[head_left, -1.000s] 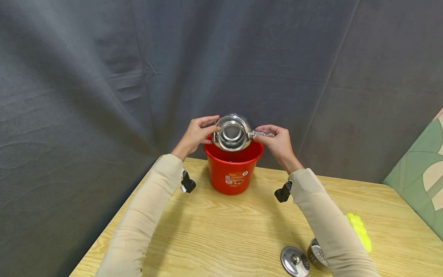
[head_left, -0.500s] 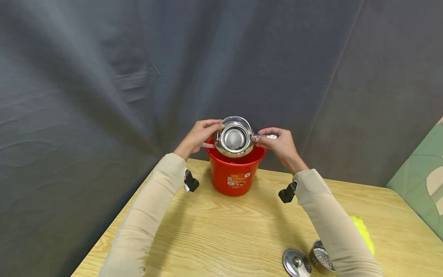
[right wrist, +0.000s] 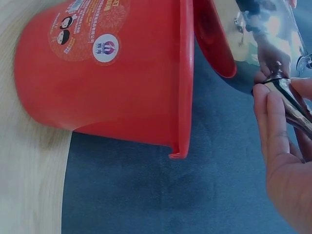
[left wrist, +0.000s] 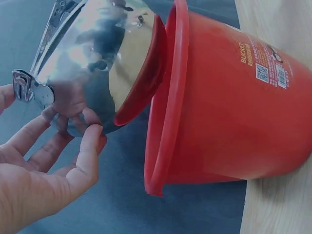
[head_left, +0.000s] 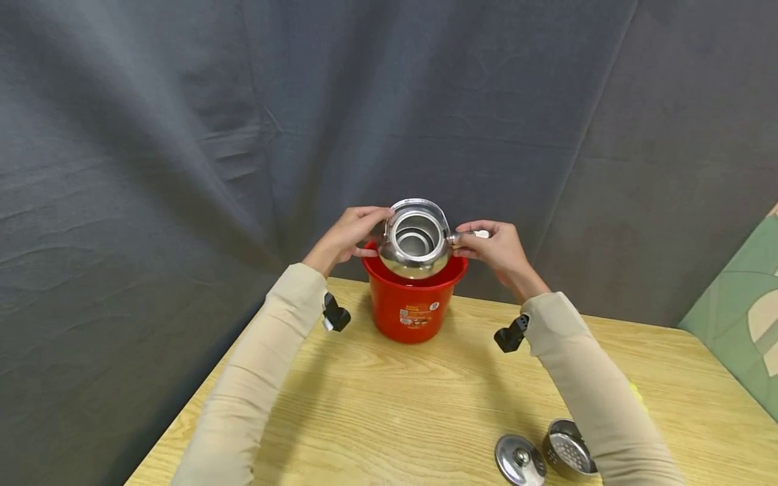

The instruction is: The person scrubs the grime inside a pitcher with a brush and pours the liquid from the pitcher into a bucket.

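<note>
Both hands hold a shiny steel teapot [head_left: 415, 264] over the mouth of a red plastic bucket [head_left: 407, 314]. Its lidless opening tilts toward me, showing the bare metal inside, and its hoop handle [head_left: 419, 202] stands up behind the opening. On one side my left hand [head_left: 355, 233] grips the body, thumb and fingertips on the steel near the handle hinge [left wrist: 41, 92]. Opposite, my right hand [head_left: 498, 253] pinches the tapered spout [right wrist: 287, 100] between thumb and fingers. Close beside the bucket rim [left wrist: 168, 112], the pot's curved side mirrors red.
A steel lid [head_left: 520, 460] and a perforated strainer basket [head_left: 570, 449] lie at the front right of the wooden table [head_left: 389, 412]. A bright yellow thing [head_left: 637, 395] is mostly hidden by my right sleeve. Grey cloth [head_left: 389, 101] hangs behind the bucket.
The teapot has rocked between my hands, with its opening turned slightly upward now. My right forearm has shifted right and covers more of the yellow thing. Both hands keep their hold.
</note>
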A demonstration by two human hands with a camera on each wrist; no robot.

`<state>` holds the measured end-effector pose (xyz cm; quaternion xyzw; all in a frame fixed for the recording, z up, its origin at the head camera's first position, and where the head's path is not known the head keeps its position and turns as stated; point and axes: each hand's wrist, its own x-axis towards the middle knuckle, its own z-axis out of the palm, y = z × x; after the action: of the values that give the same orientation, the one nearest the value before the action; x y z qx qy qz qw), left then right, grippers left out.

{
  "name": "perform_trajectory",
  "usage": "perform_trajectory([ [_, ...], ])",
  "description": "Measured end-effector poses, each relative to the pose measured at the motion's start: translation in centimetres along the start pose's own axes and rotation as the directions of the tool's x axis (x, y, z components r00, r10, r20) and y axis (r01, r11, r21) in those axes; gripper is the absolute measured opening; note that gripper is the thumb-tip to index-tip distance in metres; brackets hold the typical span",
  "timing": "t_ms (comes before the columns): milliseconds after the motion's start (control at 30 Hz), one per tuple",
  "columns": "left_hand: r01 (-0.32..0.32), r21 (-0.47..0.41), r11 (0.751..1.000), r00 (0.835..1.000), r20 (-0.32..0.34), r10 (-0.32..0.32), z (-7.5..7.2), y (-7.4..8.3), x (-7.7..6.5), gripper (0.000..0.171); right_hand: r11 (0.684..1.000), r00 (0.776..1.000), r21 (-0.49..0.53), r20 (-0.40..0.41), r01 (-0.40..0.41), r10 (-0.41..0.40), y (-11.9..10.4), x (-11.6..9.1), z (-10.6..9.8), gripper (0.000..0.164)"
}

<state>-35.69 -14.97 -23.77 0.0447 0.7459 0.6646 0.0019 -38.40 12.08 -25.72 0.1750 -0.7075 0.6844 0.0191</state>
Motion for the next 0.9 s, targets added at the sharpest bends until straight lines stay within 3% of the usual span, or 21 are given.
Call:
perform_trajectory([
  [500,0.044,0.056,0.997,0.997,0.067,-0.048,-0.2,1.2,-1.3,0.046,0.997,0.998,0.056,0.038,-0.047,0.045,-1.4,-1.4,-0.3,0.029],
  [900,0.032,0.086,0.996,0.99,0.135,-0.043,-0.2,1.4,-2.6,0.046,0.999,0.996,-0.001,0.067,-0.054,0.054,-2.1,-3.1,-0.5,0.031],
])
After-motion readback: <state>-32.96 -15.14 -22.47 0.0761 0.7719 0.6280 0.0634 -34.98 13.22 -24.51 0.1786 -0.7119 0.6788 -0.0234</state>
